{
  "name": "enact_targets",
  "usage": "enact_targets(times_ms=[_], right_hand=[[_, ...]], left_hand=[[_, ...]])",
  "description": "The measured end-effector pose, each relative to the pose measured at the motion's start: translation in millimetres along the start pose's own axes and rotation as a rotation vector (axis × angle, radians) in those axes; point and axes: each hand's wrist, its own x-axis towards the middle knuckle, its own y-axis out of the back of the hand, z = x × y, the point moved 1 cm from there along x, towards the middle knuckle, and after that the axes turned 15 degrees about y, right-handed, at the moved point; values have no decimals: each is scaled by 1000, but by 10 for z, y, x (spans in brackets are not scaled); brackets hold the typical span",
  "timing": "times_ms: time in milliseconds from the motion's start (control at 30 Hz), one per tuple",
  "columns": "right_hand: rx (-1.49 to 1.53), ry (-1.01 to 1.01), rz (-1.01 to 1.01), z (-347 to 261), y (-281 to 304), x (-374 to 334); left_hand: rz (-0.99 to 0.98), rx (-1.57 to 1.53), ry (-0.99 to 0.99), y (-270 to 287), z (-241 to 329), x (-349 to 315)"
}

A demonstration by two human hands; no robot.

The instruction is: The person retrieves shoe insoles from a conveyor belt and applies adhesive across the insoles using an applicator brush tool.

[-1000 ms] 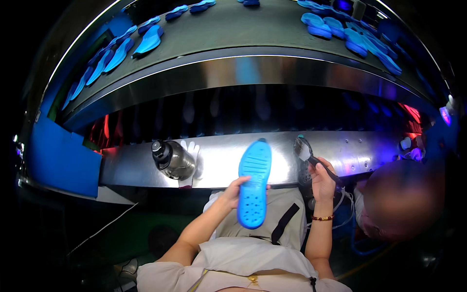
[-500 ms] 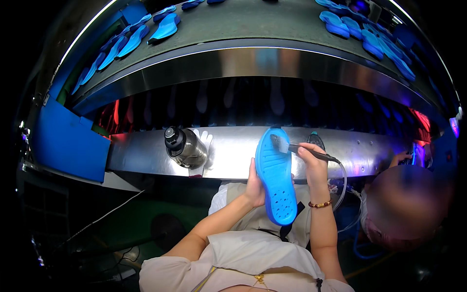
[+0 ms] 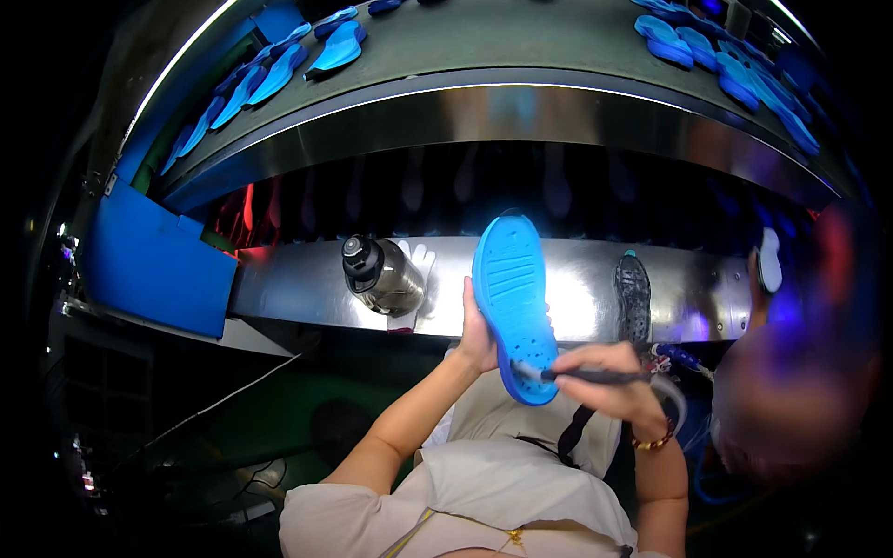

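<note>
A bright blue shoe sole (image 3: 514, 288) stands tilted up in front of me, its ribbed and holed inner side facing me. My left hand (image 3: 479, 330) is closed around its left edge, and fingertips show past the right edge. In my right hand (image 3: 609, 377) I grip a dark-handled brush (image 3: 595, 375), blurred by motion. The brush's pale bristles touch the lower, holed end of the sole. A clear hose (image 3: 677, 402) shows by the right wrist.
On the metal ledge (image 3: 581, 312) stand a dark drink bottle (image 3: 379, 276), a white glove (image 3: 420, 265) behind it, and a black sole (image 3: 633, 298). Blue soles (image 3: 339, 46) lie on the belt (image 3: 521, 46) above. At right, a blurred person (image 3: 781, 400) has a hand at a white sole (image 3: 769, 260).
My right hand has brought the brush down from the sole's upper end to its lower end. The sole has risen slightly. A white sole now shows by the person at right.
</note>
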Motion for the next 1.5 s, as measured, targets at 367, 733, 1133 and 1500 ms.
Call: enact_targets(times_ms=[367, 733, 1133, 1500], right_hand=[[308, 159, 190, -93, 168, 259], [34, 166, 257, 13, 255, 156], [-51, 344, 39, -115, 206, -11], [286, 275, 156, 143, 225, -156]], left_hand=[[29, -24, 15, -523, -92, -67], [46, 157, -278, -581, 51, 38], [-40, 64, -421, -669, 345, 10], [-58, 143, -369, -820, 485, -28]])
